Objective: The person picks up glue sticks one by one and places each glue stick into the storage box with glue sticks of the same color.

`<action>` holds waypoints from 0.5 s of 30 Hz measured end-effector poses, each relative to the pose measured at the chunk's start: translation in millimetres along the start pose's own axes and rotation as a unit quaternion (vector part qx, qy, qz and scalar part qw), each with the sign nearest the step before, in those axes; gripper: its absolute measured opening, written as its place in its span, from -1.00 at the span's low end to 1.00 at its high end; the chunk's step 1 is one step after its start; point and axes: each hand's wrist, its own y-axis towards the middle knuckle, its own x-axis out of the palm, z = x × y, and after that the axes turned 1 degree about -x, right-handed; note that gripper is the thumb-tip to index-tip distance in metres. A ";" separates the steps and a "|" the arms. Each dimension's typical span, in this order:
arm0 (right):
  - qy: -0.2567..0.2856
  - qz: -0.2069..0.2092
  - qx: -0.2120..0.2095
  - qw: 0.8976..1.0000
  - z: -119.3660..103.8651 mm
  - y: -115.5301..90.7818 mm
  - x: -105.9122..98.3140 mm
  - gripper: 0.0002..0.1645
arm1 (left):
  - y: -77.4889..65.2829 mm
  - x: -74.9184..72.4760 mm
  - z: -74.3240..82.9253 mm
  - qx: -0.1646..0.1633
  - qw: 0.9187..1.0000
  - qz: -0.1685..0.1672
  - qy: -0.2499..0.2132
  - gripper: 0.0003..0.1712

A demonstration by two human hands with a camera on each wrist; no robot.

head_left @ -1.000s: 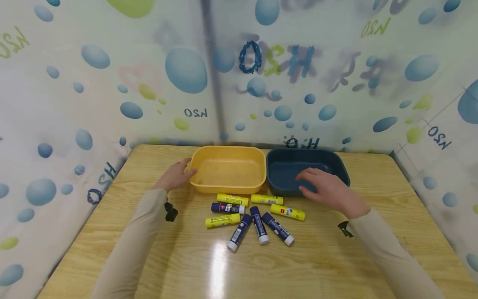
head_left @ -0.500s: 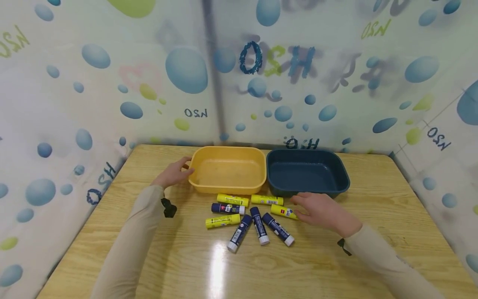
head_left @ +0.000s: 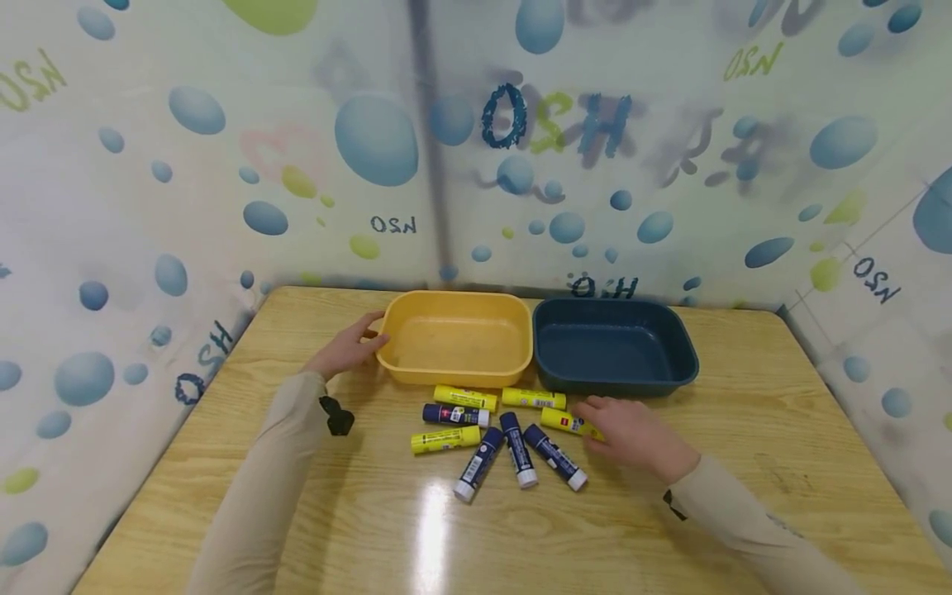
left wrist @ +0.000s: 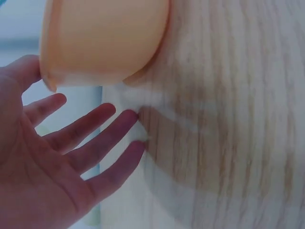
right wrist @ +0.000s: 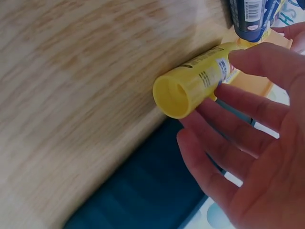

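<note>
Beside the left end of the yellow tub (head_left: 455,378) is my left hand (head_left: 348,343). In the left wrist view its thumb rests at the tub's rim while the fingers (left wrist: 90,143) stay spread and nearly straight below it. My right hand (head_left: 635,434) is down at a yellow glue stick (head_left: 567,421) lying in front of the dark blue tub (head_left: 616,387). Seen from the right wrist, thumb and index finger pinch this glue stick (right wrist: 190,78) from two sides, its hollow end facing the camera. The other fingers curve loosely alongside.
Other yellow glue sticks (head_left: 446,440) and several navy ones with white ends (head_left: 519,450) lie loose on the wooden table (head_left: 357,512) in front of the tubs. Both tubs stand side by side near the patterned wall (head_left: 297,248) at the back.
My right hand has moved from over the dark blue tub down and toward me onto the yellow glue stick. The left hand has stayed by the yellow tub.
</note>
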 end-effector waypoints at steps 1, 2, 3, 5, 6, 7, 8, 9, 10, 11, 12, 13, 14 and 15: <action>-0.003 0.002 0.000 1.000 -0.1 0.0 0.7 -0.62 | 0.8 -0.5 -1.9 -0.002 1.000 -0.008 -0.026 -0.27; -0.005 0.003 0.002 1.000 -0.1 0.1 1.5 -0.62 | 1.6 -0.6 -4.2 -0.005 0.998 -0.016 -0.058 -0.26; -0.008 0.004 0.003 1.000 0.0 0.3 2.2 -0.61 | 2.1 -0.9 -6.3 -0.006 0.996 -0.024 -0.090 -0.26; -0.011 0.005 0.006 1.000 0.1 0.7 3.9 -0.59 | 2.8 -1.3 -10.7 -0.011 0.988 -0.039 -0.152 -0.24; -0.012 0.006 0.007 1.000 0.1 1.0 4.5 -0.58 | 2.6 -1.4 -12.6 -0.013 0.984 -0.044 -0.173 -0.23; -0.012 0.006 0.006 1.000 0.1 1.2 5.3 -0.57 | 2.2 -1.3 -13.9 -0.015 0.981 -0.046 -0.188 -0.22; -0.013 0.008 0.007 1.000 0.1 1.4 5.8 -0.56 | 1.8 -1.3 -15.3 -0.018 0.978 -0.047 -0.202 -0.21; -0.013 0.009 0.006 1.000 0.1 1.7 6.4 -0.56 | 1.3 -1.4 -16.3 -0.019 0.976 -0.048 -0.212 -0.20; -0.012 0.010 0.005 1.000 -0.2 2.0 6.7 -0.56 | 0.6 -1.5 -16.8 -0.021 0.974 -0.049 -0.218 -0.20; -0.013 0.012 0.005 1.000 -0.5 2.3 6.7 -0.57 | 0.1 -1.5 -17.1 -0.022 0.973 -0.049 -0.223 -0.19; -0.013 0.014 0.003 1.000 -0.8 2.6 6.6 -0.58 | -0.1 -1.5 -17.5 -0.023 0.973 -0.048 -0.226 -0.19; -0.013 0.014 0.003 1.000 -1.2 3.1 6.6 -0.58 | -0.1 -1.7 -17.9 -0.022 0.972 -0.048 -0.228 -0.19; -0.014 0.013 0.005 1.000 -1.7 3.6 6.4 -0.59 | 0.0 -1.8 -18.1 -0.024 0.972 -0.048 -0.230 -0.18; -0.014 0.014 0.004 1.000 -2.1 4.1 6.3 -0.60 | 0.2 -2.0 -18.4 -0.024 0.971 -0.049 -0.231 -0.18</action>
